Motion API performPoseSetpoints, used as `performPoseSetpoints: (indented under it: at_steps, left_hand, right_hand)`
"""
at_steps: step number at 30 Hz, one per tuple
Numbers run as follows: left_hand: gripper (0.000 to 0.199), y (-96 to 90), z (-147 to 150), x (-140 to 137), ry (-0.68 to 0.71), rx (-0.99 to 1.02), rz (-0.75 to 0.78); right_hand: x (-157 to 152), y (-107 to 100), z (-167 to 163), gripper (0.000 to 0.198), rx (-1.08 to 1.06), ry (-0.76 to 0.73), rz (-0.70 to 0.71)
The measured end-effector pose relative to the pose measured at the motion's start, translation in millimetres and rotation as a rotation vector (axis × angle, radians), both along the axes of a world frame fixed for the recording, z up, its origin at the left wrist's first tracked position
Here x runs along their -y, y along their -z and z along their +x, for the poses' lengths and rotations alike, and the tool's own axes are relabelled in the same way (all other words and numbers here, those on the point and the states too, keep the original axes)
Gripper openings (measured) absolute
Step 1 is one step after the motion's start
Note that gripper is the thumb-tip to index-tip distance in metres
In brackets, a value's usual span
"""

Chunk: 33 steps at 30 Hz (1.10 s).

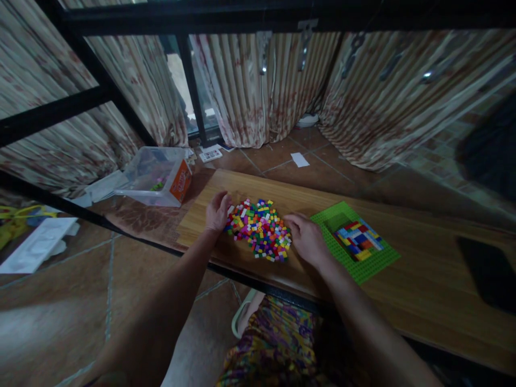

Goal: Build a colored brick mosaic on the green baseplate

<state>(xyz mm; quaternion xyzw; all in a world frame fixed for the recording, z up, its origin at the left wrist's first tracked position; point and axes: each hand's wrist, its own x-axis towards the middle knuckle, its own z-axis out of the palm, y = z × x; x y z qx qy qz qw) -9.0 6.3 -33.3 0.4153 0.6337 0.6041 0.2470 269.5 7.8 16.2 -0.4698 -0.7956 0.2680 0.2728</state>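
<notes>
A heap of small multicoloured toy building bricks (260, 228) lies spread on the wooden board between my two hands. At its left edge rests my left hand (217, 211), loosely cupped with the fingers a little apart and nothing visible in it. My right hand (307, 237) is at the heap's right edge, fingers curled inward; whatever they may hold is hidden. Just beyond that hand lies a green studded baseplate (377, 264), partly covered by my wrist. On it sits a low patchwork of coloured bricks (360, 239), with red, blue, white and yellow pieces.
The long wooden board (427, 290) carries a dark flat object (486, 271) at the right. A clear plastic bin (149, 174) with an orange label stands at the left. White packaging (38, 244) and a white paper (299, 159) lie on the tiled floor. A black frame (133, 118) and curtains (266, 91) stand behind.
</notes>
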Motion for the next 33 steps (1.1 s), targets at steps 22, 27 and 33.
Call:
performPoseSetpoints:
  at_steps: [22,27,33]
  left_hand:
    - [0.05,4.8,-3.4,-4.1,0.011,-0.051,-0.009]
    - [0.046,1.7,-1.7,-3.3,0.01,-0.044,-0.018]
    - [0.047,3.2,-2.5,-4.4,0.017,-0.027,-0.01]
  right_hand:
    - [78.2,21.9,43.1,0.028,0.133,0.202,0.034]
    - [76.6,20.0,41.7,0.025,0.184,0.221,0.026]
    - [74.0,17.9,37.3,0.018,0.176,0.203,-0.007]
